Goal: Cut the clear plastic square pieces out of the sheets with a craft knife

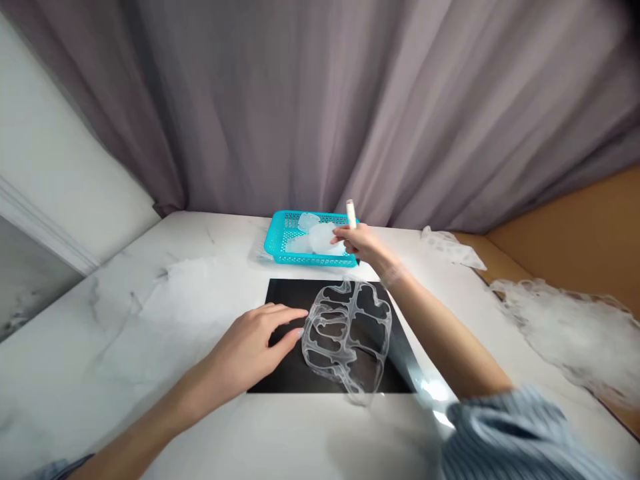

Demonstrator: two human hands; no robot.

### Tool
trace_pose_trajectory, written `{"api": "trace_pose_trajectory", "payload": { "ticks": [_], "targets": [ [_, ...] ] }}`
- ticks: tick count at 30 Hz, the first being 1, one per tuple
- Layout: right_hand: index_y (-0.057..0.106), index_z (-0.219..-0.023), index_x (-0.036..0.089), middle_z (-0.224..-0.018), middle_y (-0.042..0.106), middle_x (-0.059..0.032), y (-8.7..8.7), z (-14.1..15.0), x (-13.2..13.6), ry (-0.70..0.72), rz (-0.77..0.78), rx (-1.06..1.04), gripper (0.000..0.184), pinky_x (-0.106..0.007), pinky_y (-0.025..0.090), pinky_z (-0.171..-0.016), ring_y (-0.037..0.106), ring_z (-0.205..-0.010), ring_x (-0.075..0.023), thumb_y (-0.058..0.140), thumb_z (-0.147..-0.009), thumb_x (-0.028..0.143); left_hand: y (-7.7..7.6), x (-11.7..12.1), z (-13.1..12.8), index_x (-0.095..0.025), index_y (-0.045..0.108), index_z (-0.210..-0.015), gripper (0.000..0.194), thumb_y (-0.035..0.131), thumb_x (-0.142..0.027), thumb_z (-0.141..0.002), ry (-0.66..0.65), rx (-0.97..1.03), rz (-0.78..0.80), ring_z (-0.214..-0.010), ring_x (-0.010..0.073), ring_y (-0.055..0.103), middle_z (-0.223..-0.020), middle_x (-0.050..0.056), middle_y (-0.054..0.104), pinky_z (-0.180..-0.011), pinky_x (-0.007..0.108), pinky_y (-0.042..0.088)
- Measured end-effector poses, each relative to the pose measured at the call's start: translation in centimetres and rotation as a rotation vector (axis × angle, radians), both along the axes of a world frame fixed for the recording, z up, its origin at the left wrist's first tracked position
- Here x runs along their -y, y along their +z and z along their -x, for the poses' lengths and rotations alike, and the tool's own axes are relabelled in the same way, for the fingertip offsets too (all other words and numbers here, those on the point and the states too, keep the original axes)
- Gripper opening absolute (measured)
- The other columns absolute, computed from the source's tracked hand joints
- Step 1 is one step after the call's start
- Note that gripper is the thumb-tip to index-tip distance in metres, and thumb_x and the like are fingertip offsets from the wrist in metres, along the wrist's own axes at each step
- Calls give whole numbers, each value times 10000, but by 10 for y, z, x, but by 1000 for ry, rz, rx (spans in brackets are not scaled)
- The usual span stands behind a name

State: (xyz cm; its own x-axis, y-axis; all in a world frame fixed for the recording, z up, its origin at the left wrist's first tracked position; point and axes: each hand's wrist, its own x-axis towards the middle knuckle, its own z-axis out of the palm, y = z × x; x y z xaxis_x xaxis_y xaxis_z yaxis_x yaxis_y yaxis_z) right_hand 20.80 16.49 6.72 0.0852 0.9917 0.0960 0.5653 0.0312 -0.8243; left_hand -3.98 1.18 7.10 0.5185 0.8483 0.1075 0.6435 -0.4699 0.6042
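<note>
On black sheet (290, 297), left hand (245, 350) spreads fingers at clear film (347, 337); right hand (361, 243) pinches white marker (351, 215). Uneven pressure could slip film.

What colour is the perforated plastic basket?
The basket is turquoise, clearest in the head view.

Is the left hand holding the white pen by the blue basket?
No, the head view shows it's the right hand holding the white pen by the blue basket.
</note>
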Motion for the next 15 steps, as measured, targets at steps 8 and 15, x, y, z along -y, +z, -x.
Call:
{"api": "trace_pose_trajectory", "payload": {
  "ticks": [8,15],
  "targets": [
    [666,-1052,123,-736,672,-74,-30,-33,70,94,-38,258,415,-296,396,-604,571,-628,-183,640,-827,470,-33,27,37,-317,670,-1232,386,473,-454,-929,161,-93,199,-871,188,679,-1244,18,681,-694,266,571],
    [665,-1087,152,-755,670,-54,-71,-16,159,364,57,456,480,-261,382,-580,624,-699,-211,804,-704,406,-61,48,65,-333,723,-1142,390,525,-545,-881,299,62,137,-932,245,724,-1181,2,728,-755,301,607]
  ]
}}
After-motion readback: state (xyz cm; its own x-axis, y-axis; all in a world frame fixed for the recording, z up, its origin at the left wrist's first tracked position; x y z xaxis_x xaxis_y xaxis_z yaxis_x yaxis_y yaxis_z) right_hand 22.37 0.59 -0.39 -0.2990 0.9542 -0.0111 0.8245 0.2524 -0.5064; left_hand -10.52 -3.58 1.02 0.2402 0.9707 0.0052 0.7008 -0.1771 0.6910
